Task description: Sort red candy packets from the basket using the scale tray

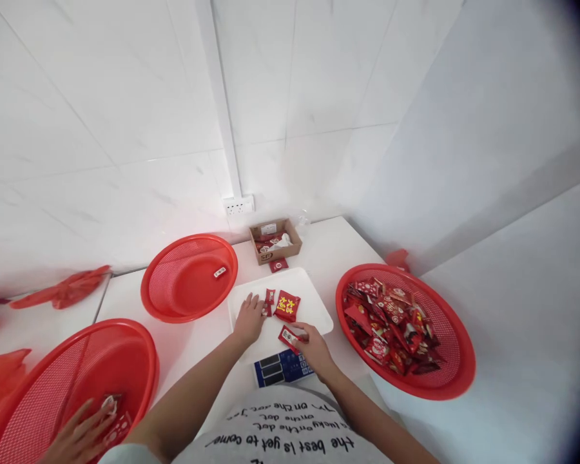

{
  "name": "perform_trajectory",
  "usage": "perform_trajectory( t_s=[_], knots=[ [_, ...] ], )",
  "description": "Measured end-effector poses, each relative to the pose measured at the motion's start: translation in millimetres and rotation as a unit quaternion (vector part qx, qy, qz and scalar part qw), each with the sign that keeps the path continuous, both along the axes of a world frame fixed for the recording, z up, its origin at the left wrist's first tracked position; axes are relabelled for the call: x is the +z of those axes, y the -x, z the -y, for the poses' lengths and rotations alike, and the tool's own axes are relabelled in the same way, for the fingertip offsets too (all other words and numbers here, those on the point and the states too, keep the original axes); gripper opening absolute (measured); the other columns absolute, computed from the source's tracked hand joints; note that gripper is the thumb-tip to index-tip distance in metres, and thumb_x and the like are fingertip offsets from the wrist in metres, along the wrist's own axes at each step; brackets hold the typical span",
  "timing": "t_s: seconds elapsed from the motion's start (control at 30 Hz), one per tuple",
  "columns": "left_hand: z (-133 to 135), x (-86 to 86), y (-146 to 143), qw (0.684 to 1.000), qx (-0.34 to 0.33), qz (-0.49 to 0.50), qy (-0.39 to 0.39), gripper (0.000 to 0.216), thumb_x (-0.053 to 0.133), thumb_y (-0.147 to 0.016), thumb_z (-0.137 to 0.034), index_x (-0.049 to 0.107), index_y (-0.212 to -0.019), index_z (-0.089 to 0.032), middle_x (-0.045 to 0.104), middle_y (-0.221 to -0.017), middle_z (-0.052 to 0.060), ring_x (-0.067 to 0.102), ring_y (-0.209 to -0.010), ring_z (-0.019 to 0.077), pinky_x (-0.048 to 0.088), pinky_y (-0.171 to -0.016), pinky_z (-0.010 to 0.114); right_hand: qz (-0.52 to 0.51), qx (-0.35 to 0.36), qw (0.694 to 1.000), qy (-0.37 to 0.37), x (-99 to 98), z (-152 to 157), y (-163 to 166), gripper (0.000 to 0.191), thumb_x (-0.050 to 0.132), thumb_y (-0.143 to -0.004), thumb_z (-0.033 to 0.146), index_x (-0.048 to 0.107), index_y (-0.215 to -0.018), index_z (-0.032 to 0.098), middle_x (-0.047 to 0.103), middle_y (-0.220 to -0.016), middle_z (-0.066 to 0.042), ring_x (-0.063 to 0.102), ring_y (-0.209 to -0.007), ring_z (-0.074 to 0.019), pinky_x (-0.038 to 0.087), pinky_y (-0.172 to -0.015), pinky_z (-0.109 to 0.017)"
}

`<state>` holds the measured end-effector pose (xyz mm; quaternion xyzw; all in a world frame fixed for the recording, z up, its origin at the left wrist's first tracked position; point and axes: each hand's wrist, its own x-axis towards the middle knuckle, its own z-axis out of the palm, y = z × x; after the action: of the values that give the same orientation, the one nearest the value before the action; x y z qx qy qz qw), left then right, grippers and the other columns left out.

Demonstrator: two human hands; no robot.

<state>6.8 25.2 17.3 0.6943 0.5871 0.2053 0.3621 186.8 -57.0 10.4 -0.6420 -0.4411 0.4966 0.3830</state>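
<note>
My left hand [250, 321] is over the left side of a white scale tray [314, 290], fingers bent and their tips closed at the edge of a small red packet [268, 310]. Another small red packet [270, 296] touches or overlaps that one. My right hand [315, 350] pinches a red packet with a white label [289, 338] above the tray's front part. Between the hands lies a larger square red packet with yellow characters [287, 306]. Below the tray shows the scale's blue display panel [272, 370].
A red basket [457, 357] full of packets stands right. Left are a red basket [149, 283] with one small packet and a nearer red basket [147, 348], where another person's hand [80, 435] reaches in. A cardboard box [265, 258] and a red packet [278, 265] sit behind the tray.
</note>
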Motion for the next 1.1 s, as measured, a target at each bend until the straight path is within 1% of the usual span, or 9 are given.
perform_trajectory(
  t_s=[0.13,0.3,0.43,0.5,0.63,0.7,0.8,0.9,1.1],
  knots=[
    [6,3.4,0,0.999,0.016,0.003,0.036,0.02,0.056,-0.069,-0.009,0.054,-0.085,-0.02,0.058,-0.107,0.007,0.043,-0.116,0.0241,0.03,-0.098,0.039,-0.075,-0.031,0.995,0.056,5.6,6,-5,0.042,0.056,-0.062,0.026,0.056,-0.103,0.017,0.068,-0.085,-0.005,0.064,-0.075,-0.0198,0.051,-0.07,-0.034],
    [14,10.1,12,0.99,0.096,0.064,0.076,0.015,0.06,-0.07,-0.016,0.05,-0.08,-0.021,0.058,-0.072,-0.002,0.057,-0.072,0.016,0.043,-0.07,0.029,-0.04,-0.031,0.997,0.05,6.7,5,-5,0.035,0.058,-0.059,0.026,0.059,-0.093,0.019,0.069,-0.089,-0.005,0.064,-0.076,-0.0205,0.052,-0.068,-0.034],
    [-2,29.9,40,0.968,0.188,0.149,0.077,0.018,0.049,-0.082,-0.026,0.046,-0.098,-0.019,0.059,-0.08,0.001,0.06,-0.069,0.0128,0.047,-0.064,0.027,-0.002,-0.011,0.999,0.036,5.5,1,-3,0.025,0.057,-0.057,0.022,0.061,-0.082,0.02,0.069,-0.081,-0.004,0.064,-0.072,-0.0204,0.052,-0.067,-0.035],
    [-11,43.2,56,0.937,0.243,0.239,0.075,0.032,0.046,-0.085,-0.027,0.037,-0.115,-0.021,0.06,-0.095,0.005,0.063,-0.079,0.0126,0.049,-0.071,0.028,0.011,-0.001,1.0,0.022,4.5,-1,-3,0.022,0.057,-0.056,0.021,0.062,-0.078,0.021,0.068,-0.076,-0.003,0.064,-0.072,-0.0206,0.052,-0.069,-0.035],
    [-10,57.4,67,0.827,0.339,0.434,0.114,0.061,0.062,-0.076,-0.029,0.029,-0.127,-0.027,0.058,-0.11,0.007,0.063,-0.089,0.0142,0.049,-0.081,0.031,-0.022,0.011,1.0,0.012,8.3,-5,-2,0.022,0.06,-0.057,0.024,0.062,-0.078,0.02,0.069,-0.077,-0.002,0.064,-0.077,-0.021,0.051,-0.074,-0.036],
    [5,54.6,56,0.84,0.32,0.406,0.163,0.055,0.065,-0.073,-0.033,0.039,-0.12,-0.023,0.059,-0.107,0.009,0.063,-0.084,0.0148,0.049,-0.079,0.032,-0.064,0.012,0.998,0.022,14.6,-7,1,0.025,0.061,-0.058,0.026,0.062,-0.082,0.02,0.069,-0.08,-0.003,0.064,-0.08,-0.0212,0.051,-0.075,-0.036],
    [34,44.6,26,0.871,0.222,0.338,0.28,0.044,0.065,-0.071,-0.043,0.053,-0.104,-0.017,0.062,-0.1,0.011,0.061,-0.078,0.0162,0.049,-0.071,0.032,-0.11,0.02,0.993,0.022,25.5,-9,9,0.026,0.062,-0.06,0.027,0.061,-0.084,0.02,0.069,-0.085,-0.004,0.063,-0.083,-0.0209,0.05,-0.077,-0.036],
    [60,35.1,-1,0.857,0.13,0.355,0.351,0.042,0.062,-0.071,-0.05,0.057,-0.098,-0.017,0.063,-0.095,0.008,0.061,-0.078,0.0155,0.048,-0.07,0.03,-0.111,0.06,0.992,0.009,30.2,-11,17,0.026,0.062,-0.061,0.027,0.061,-0.086,0.019,0.068,-0.085,-0.004,0.063,-0.084,-0.0203,0.049,-0.078,-0.035],
    [73,22.6,-6,0.796,0.205,0.413,0.392,0.032,0.065,-0.073,-0.042,0.055,-0.09,-0.017,0.066,-0.079,0.004,0.061,-0.062,0.0107,0.048,-0.064,0.024,0.103,0.142,0.983,-0.051,19.7,-17,12,0.029,0.052,-0.068,0.02,0.062,-0.096,0.018,0.064,-0.102,-0.009,0.06,-0.091,-0.022,0.048,-0.081,-0.038]
  ],
)
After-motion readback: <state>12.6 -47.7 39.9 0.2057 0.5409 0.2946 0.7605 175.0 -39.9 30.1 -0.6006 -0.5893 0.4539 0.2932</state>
